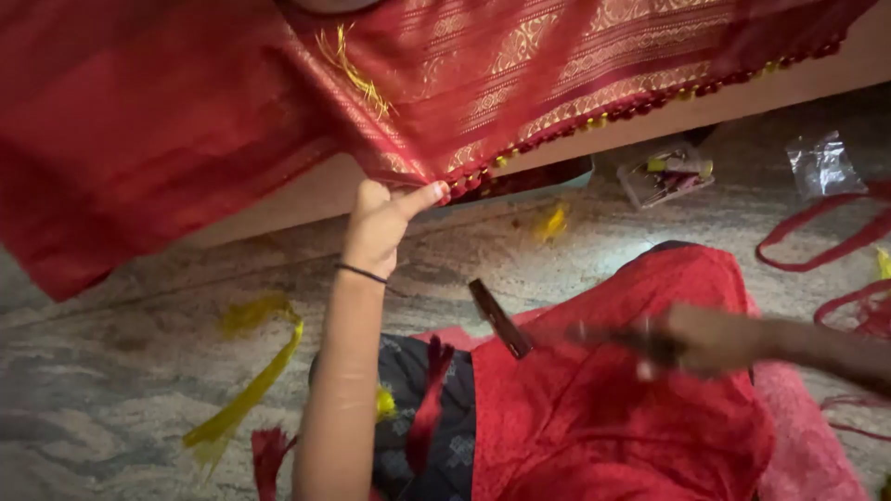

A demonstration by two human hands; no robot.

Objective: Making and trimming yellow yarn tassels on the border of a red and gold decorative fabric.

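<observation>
The left hand (382,225) reaches up and pinches the lower edge of a red cloth (167,121) with gold woven bands, thumb pressed against fingers at its beaded border, which runs off toward 2 o'clock; a thin dark band circles that wrist. The right hand (705,339), blurred, is closed around scissors (520,329) whose dark blades point toward 10 o'clock, well apart from the cloth edge. Beneath both hands lies more red fabric (603,408) over the lap, with a dark patterned garment (436,436) at 6 o'clock. On the floor (111,371), a yellow ribbon (246,390) lies at 8 o'clock, red cords (835,241) at 3 o'clock, and a clear plastic box (666,174) and crumpled plastic wrapper (821,165) toward 2 o'clock.
</observation>
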